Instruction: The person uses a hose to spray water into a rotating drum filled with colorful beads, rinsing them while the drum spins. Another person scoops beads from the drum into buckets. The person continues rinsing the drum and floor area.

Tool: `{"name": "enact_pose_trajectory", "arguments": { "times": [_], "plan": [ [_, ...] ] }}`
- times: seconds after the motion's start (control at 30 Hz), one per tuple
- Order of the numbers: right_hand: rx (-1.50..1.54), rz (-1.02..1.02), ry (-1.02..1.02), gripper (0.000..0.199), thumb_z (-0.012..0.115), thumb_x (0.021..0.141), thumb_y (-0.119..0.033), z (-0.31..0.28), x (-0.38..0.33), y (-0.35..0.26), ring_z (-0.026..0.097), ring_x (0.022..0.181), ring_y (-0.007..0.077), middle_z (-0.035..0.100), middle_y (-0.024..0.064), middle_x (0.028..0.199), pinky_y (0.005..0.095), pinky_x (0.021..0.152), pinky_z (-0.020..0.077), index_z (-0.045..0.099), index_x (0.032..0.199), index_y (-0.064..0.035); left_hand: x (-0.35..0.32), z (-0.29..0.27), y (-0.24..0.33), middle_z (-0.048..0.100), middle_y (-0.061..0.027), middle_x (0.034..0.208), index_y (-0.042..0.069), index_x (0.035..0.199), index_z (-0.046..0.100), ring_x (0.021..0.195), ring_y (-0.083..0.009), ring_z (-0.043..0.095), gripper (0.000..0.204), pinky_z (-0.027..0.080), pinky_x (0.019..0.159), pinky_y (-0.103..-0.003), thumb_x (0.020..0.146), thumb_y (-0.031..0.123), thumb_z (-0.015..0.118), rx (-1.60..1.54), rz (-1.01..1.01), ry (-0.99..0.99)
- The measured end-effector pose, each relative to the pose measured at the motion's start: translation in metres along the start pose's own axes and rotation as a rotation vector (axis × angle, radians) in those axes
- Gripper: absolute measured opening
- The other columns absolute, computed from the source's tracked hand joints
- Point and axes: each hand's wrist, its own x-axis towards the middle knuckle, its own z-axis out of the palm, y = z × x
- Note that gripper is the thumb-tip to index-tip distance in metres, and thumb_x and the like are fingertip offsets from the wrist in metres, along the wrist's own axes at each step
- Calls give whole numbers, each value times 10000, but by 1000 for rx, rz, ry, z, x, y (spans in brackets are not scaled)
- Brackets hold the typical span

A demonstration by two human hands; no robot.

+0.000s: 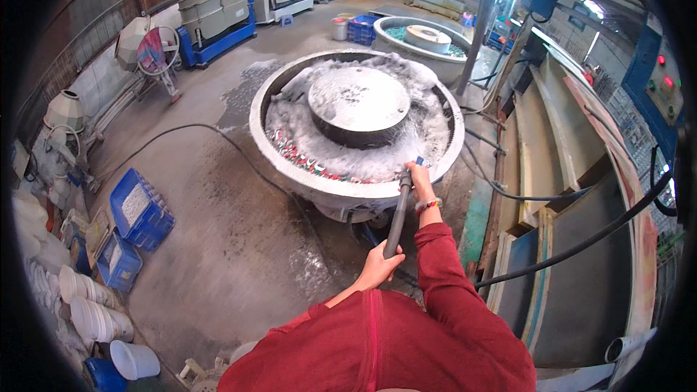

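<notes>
My right hand, with a beaded bracelet at its wrist, is closed around the front end of a dark hose, by its nozzle. Lower down, my left hand grips the same hose. A fine spray leaves the nozzle toward a large round vibratory tumbling bowl in front of me. White foam fills much of its ring-shaped trough. Small red, green and white pieces show through at the near left. The bowl's raised round centre is wet and foam-spotted.
A second round bowl with greenish contents stands behind. Blue crates and white buckets line the left. Long troughs and a control panel with red lights stand right. A black cable crosses the wet floor.
</notes>
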Motion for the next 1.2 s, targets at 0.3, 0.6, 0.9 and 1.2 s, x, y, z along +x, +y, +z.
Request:
{"name": "enact_pose_trajectory", "arguments": {
  "times": [0.3,0.6,0.9,1.2],
  "plan": [
    [45,-137,48,166,565,744,-163,-76,11,-33,504,455,189,489,55,630,383,366,484,490,809,-30,38,66,-14,473,23,574,81,826,532,423,-67,440,106,363,361,-228,776,100,623,104,0,-50],
    [126,-59,-151,248,565,784,-150,-111,7,-67,531,501,198,500,59,686,385,400,498,450,973,-36,62,120,-36,484,21,576,78,831,561,448,-75,447,93,368,385,-245,759,104,615,113,-117,-118],
    [76,-77,-238,244,562,760,-136,-113,21,-86,525,504,177,504,50,667,351,394,482,485,976,-52,73,151,-33,499,-4,581,65,825,571,437,-84,457,86,373,377,-250,743,65,599,105,-20,-35],
    [32,6,-270,208,556,787,-158,-107,30,-69,548,497,207,519,76,680,349,383,496,470,942,-48,76,143,-40,506,-6,579,76,817,584,446,-92,469,90,371,384,-247,735,107,600,107,19,26]
  ]
}}
